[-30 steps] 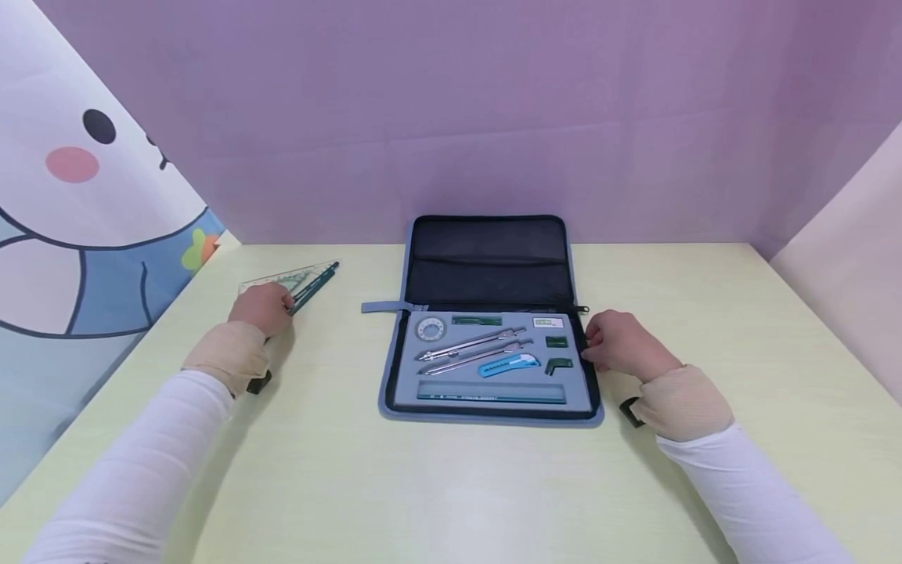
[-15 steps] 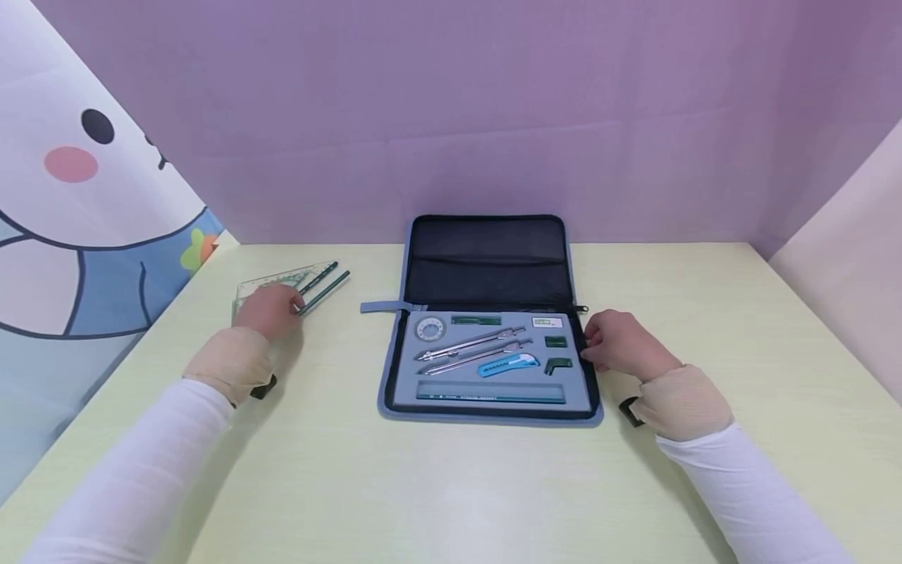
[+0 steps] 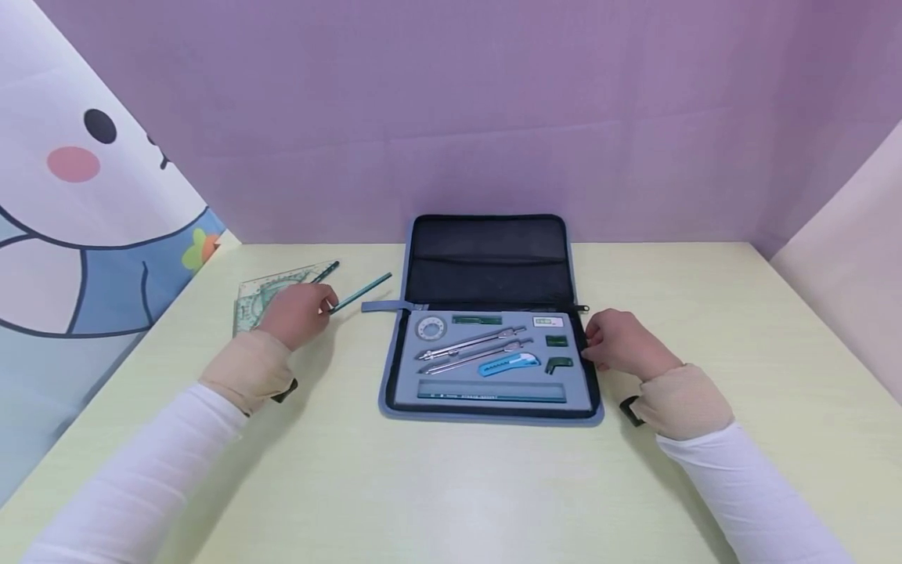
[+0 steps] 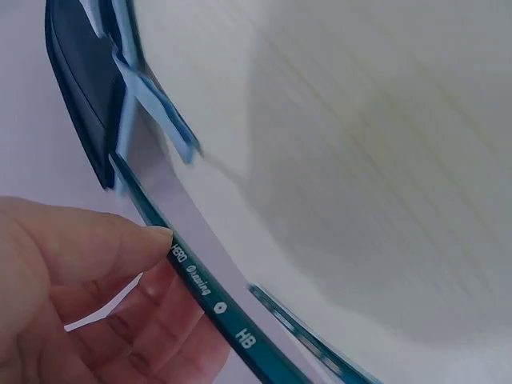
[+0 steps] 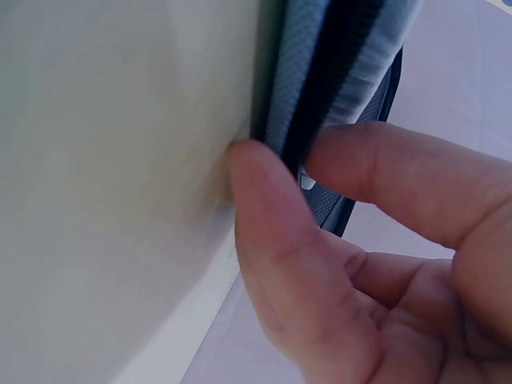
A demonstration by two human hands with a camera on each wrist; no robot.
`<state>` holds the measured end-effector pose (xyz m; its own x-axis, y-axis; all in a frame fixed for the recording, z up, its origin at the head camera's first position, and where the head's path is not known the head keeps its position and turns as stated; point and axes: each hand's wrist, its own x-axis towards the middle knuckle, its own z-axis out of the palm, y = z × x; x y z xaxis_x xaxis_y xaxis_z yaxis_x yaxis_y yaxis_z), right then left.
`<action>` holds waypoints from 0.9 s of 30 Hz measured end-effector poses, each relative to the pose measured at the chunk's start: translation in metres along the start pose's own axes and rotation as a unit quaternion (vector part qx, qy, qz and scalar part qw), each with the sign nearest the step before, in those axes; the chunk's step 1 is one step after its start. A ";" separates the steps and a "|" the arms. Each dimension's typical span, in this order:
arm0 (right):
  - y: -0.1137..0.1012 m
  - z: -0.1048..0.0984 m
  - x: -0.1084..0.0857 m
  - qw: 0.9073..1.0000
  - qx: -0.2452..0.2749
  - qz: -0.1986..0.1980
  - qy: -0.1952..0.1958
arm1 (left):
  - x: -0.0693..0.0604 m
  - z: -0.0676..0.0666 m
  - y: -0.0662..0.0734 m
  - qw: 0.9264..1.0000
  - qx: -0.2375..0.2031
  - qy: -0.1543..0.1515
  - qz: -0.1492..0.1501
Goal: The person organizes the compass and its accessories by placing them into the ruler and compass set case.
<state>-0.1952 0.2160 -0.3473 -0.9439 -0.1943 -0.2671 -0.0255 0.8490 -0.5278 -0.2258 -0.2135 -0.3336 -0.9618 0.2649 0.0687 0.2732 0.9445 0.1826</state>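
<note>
My left hand (image 3: 299, 313) pinches a green pencil (image 4: 204, 296) between thumb and fingers; "HB" is printed on its barrel. The pencil's far end points toward the strap (image 3: 384, 306) of a blue zip case (image 3: 486, 274). Under and behind that hand lie clear green-marked set squares (image 3: 248, 311), partly hidden, and a second dark green pencil (image 3: 326, 271). At the case's right side my right hand (image 3: 627, 343) pinches the zipped edge (image 5: 308, 88), thumb and finger on either side of it. The case lies unfolded, its lid leaning back.
A grey insert fills the case base, holding two silver compasses (image 3: 472, 345), a blue cutter (image 3: 509, 365), a round white-rimmed piece (image 3: 431, 329), an eraser (image 3: 547, 323), small green pieces (image 3: 557, 341) and a green pencil (image 3: 493, 398) in a long slot. A purple cloth (image 3: 479, 117) hangs behind the table.
My left hand has lifted one pencil away from the other and carried it right, toward the case. The set squares show more now. The right hand has stayed at the case edge.
</note>
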 end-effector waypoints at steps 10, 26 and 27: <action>0.000 -0.001 0.003 1.000 -0.015 0.018 -0.004 | -0.006 0.004 0.037 0.996 -0.006 0.037 0.083; 0.001 0.000 0.005 1.000 -0.014 0.022 -0.006 | -0.015 0.016 0.092 0.989 -0.004 0.029 0.147; 0.001 0.000 0.005 1.000 -0.013 0.021 -0.006 | -0.016 0.016 0.095 0.989 -0.003 0.022 0.146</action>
<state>-0.1997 0.2157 -0.3486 -0.9402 -0.1636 -0.2988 0.0057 0.8695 -0.4940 -0.1851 -0.1249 -0.3334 -0.8399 0.5178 0.1629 0.5400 0.8275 0.1537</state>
